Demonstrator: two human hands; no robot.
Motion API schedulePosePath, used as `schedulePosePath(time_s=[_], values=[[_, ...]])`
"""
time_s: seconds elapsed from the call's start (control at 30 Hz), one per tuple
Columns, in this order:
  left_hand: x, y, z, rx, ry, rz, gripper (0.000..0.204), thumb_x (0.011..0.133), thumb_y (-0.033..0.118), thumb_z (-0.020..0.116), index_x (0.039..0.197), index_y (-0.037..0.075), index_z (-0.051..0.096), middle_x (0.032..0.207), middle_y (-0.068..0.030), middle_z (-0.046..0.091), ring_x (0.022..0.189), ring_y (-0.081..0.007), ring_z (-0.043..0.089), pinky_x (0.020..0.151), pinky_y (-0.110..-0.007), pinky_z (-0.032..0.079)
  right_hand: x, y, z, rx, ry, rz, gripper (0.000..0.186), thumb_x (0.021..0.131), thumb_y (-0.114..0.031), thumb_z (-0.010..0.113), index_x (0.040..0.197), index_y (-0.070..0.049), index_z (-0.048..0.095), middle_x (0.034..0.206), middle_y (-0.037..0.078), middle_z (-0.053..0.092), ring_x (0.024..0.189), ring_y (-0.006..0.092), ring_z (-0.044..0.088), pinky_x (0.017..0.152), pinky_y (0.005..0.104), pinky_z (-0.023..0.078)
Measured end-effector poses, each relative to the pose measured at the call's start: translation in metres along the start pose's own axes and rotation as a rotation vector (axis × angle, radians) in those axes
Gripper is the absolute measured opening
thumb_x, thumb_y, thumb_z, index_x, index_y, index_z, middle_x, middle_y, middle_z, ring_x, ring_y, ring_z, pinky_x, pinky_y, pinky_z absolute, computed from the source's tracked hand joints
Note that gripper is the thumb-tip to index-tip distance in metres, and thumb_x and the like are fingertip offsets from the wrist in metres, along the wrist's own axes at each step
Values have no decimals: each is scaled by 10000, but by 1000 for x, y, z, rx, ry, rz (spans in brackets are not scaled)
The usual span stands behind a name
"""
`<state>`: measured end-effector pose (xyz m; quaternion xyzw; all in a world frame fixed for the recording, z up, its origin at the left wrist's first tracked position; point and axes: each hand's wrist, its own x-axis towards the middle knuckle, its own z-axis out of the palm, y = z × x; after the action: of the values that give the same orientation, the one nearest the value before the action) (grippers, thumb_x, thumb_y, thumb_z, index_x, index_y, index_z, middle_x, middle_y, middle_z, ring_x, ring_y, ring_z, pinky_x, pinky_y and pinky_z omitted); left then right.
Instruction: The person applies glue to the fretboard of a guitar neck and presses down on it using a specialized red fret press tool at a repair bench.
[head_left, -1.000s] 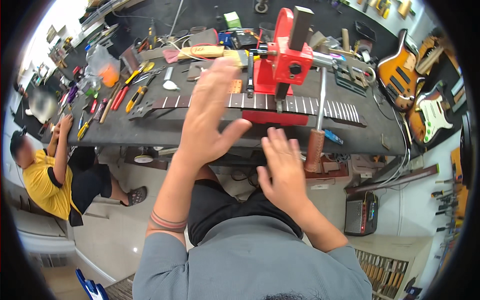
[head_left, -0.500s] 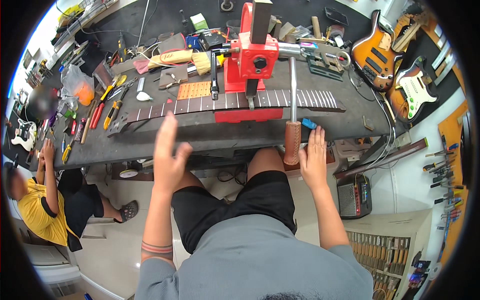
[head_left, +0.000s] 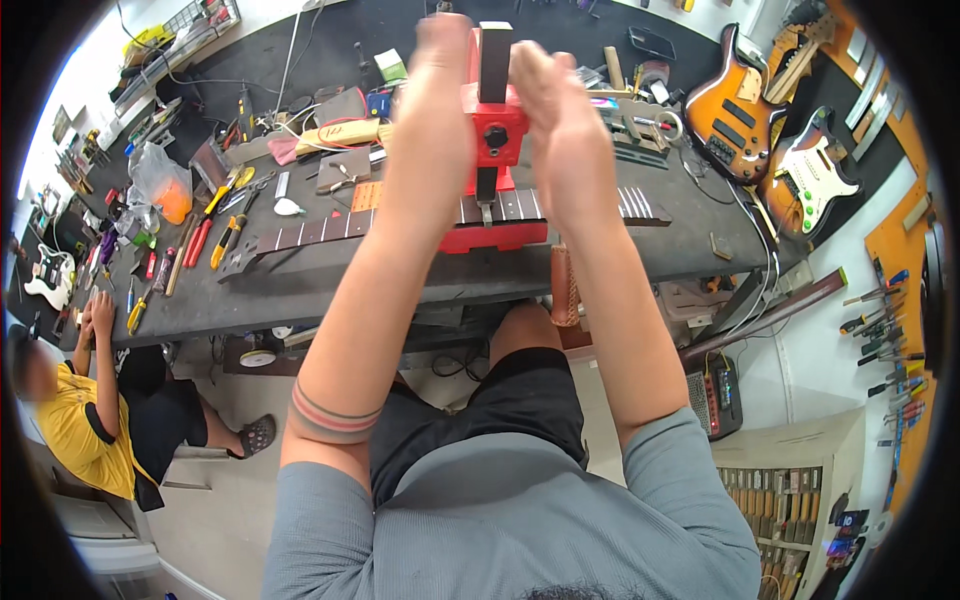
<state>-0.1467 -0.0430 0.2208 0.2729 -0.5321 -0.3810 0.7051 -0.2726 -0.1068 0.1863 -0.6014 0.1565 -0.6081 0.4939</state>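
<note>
Both my hands are raised over the bench on either side of a red arbor press (head_left: 510, 152), palms facing inward and somewhat blurred. My left hand (head_left: 437, 125) has its fingers stretched out and holds nothing that I can see. At the press's right, my right hand (head_left: 572, 140) is likewise open, fingers extended. A dark fretted guitar neck (head_left: 330, 228) lies across the bench under the press ram, partly hidden by my forearms. Below my right wrist hangs the press lever's brown wrapped handle (head_left: 564, 288); the rest of the lever is covered by my hand.
Two sunburst guitars (head_left: 735, 115) stand at the right. Pliers (head_left: 197, 240), a plastic bag (head_left: 160, 172) and other tools crowd the bench's left. A person in a yellow shirt (head_left: 85, 440) sits at left. An amplifier (head_left: 722, 400) is beneath the bench's right end.
Both hands have risen and moved forward to flank the press. My right hand has left the bench edge near the blue object, now hidden. The view has shifted slightly.
</note>
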Motion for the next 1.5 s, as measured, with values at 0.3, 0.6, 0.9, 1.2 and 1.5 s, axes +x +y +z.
schedulePosePath(time_s=[0.3,0.6,0.9,1.2,1.5], values=[[3,-10,-24,492,-63,255,769,1246,501,459,1780,-40,341,1745,-284,505,1653,-249,477,1367,-352,313,-21,-9,9,-301,-63,-315,586,1188,-171,478,1692,128,470,1731,268,548,1619,311,517,1369,418,324],[-185,-52,-162,1294,45,316,563,1107,194,709,1615,-33,623,1694,-231,612,1634,-389,526,1383,-580,313,-194,91,7,-994,-583,-311,823,924,-10,662,1711,83,441,1817,271,422,1714,403,388,1414,557,301],[-204,-91,-172,1539,-267,109,788,1011,320,845,1679,18,555,1782,-184,511,1674,-352,454,1382,-623,295,-213,108,-8,-1374,-697,-178,793,992,-84,686,1730,48,429,1830,243,392,1706,392,385,1412,542,288],[-139,-46,-156,1043,-80,296,391,975,33,828,1363,41,780,1436,-170,769,1317,-366,749,1041,-505,622,-205,45,-29,-1061,-643,-203,624,892,26,735,1510,-4,653,1619,225,604,1568,399,544,1354,552,384],[-27,-41,-126,1328,-318,955,482,1053,358,772,1424,50,767,1384,-156,791,1254,-372,769,1045,-496,626,-154,47,-50,-551,306,284,524,1116,-97,739,1564,61,517,1154,175,760,973,227,755,886,377,591]])
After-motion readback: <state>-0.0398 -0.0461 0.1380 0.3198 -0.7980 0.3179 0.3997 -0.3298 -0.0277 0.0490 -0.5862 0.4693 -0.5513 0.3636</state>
